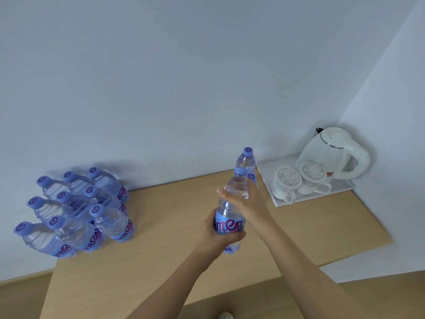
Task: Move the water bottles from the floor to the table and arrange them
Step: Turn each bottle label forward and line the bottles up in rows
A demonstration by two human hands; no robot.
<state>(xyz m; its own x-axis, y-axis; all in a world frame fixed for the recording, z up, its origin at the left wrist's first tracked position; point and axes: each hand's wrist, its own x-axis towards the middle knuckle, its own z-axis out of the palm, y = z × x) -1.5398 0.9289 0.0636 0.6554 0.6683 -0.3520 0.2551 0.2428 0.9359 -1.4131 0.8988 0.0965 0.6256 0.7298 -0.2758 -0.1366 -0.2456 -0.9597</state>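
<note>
Our left hand [217, 236] grips a water bottle [232, 203] round its label, reading partly "ante"; our right hand [243, 199] grasps its upper body, above the tan wooden worktop [174, 226]. Nine bottles [76, 212] cluster at its left edge by the pale wall [184, 77].

Setting: likely a hotel or guest room. Right of frame: white tray [340, 191] holding electric kettle [331, 153] and two lidded cups [299, 180], on a wooden table [172, 261] against plain wall corner.
</note>
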